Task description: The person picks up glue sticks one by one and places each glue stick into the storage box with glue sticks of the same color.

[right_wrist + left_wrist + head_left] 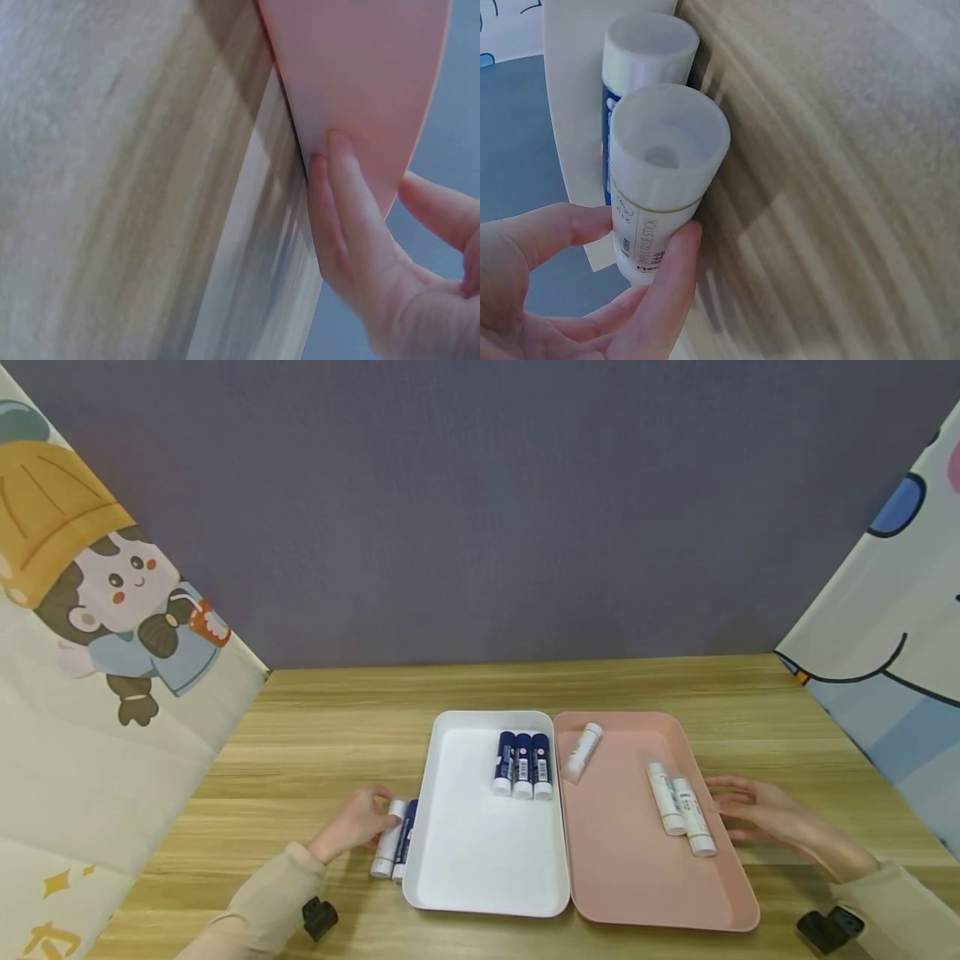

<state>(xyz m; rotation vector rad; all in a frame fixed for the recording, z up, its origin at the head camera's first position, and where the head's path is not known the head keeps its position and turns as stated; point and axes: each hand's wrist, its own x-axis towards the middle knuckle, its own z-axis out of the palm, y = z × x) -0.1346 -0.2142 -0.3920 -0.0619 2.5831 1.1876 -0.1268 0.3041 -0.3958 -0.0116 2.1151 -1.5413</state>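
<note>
My left hand (357,820) pinches a white glue stick (656,202) between thumb and fingers, left of the white tray. Right beside that stick, along the tray's outer wall, lies a blue glue stick (406,839) with a white cap. At the pink tray's (622,877) right side, my right hand (765,814) touches the outer wall with fairly straight fingers, its thumb near the rim in the right wrist view. Two white glue sticks (666,798) (693,817) lie inside that tray near this hand, and another white glue stick (583,752) lies at its upper left.
The white tray (487,868) stands against the pink one on the wooden table (330,718). Three blue glue sticks (522,766) lie side by side at its upper right. A grey panel (480,527) rises behind, with printed cloths (112,760) at both sides.
</note>
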